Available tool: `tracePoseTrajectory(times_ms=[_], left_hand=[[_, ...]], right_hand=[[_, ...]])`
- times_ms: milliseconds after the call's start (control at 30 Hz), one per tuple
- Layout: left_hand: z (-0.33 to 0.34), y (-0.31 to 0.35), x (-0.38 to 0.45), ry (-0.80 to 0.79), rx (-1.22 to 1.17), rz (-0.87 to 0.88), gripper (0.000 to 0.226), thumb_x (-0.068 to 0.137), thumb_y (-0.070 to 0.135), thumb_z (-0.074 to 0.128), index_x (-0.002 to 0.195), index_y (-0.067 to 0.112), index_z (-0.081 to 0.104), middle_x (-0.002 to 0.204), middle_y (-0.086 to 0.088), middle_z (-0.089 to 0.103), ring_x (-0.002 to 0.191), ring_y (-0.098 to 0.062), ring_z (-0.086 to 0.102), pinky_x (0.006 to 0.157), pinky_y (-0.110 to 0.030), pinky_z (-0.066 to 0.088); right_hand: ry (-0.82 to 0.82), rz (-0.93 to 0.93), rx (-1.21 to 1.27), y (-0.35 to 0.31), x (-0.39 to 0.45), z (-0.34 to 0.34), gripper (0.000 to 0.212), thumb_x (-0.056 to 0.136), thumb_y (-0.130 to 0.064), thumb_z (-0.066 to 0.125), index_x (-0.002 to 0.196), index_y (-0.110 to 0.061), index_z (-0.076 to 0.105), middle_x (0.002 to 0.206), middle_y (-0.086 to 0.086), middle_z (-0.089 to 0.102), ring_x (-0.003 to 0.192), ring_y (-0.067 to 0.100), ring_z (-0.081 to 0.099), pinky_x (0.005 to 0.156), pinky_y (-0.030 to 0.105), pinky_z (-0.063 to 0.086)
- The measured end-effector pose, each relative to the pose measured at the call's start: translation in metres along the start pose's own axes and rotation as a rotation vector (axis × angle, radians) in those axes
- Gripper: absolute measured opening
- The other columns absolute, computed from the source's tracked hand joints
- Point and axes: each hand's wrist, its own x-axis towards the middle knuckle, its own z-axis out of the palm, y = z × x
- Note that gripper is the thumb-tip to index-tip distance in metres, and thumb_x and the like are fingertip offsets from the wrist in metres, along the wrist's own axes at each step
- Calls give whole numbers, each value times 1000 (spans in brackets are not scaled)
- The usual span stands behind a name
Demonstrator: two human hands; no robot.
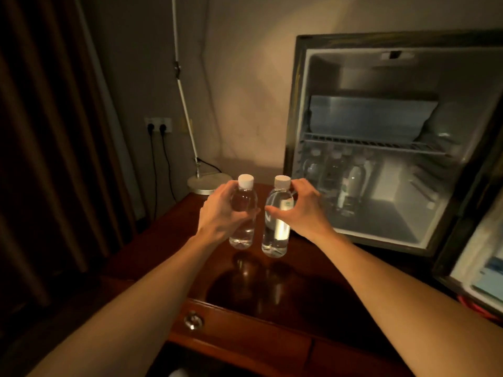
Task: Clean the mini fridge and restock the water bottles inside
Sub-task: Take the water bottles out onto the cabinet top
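Note:
Two clear water bottles with white caps stand close together above the dark wooden desk (168, 240). My left hand (220, 210) grips the left bottle (244, 213) round its body. My right hand (302, 208) grips the right bottle (277, 229), which has a small green label near its shoulder. Whether the bottles touch the desk or hang just above it I cannot tell. To the right stands the mini fridge (381, 148) with its door open. Several bottles (337, 180) stand at the back left under its wire shelf (375, 144).
The open fridge door (479, 268) sticks out at the right edge. A lamp base (208, 182) with a white pole sits at the desk's back. A wall socket (158, 126) with two plugs and a dark curtain (54, 131) are at the left. A drawer knob (193, 321) faces me.

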Motion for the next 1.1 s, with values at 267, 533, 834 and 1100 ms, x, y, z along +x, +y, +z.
tracePoseTrajectory(times_ms=[267,533,834,1100], left_hand=[[-39,-86,-12,25,-31,-138,74,56,67,77,120,38,55,107,15,67,98,-6,64,82,-41,58],[-46,-123,-6,60,-100,-110,62,66,49,83,120,31,57,107,14,67,99,-2,63,85,-37,58],[-58,-148,2,36,-152,-132,60,73,28,84,127,25,56,113,14,65,107,0,60,95,-32,53],[-55,-161,-2,3,-214,-175,72,77,39,80,138,28,45,127,14,59,118,-3,56,98,-30,47]], right_hand=[[-54,15,94,-39,3,86,51,66,-44,85,104,-18,62,96,-9,51,88,7,52,75,21,38],[-99,0,154,-51,8,131,54,68,-42,85,112,-20,61,101,-11,52,92,3,52,74,11,37],[-131,23,257,-69,20,160,59,71,-34,85,122,-18,59,113,-9,52,104,5,52,89,19,40],[-125,18,261,-79,25,174,62,68,-48,83,118,-19,60,109,-11,51,100,2,49,85,18,39]])
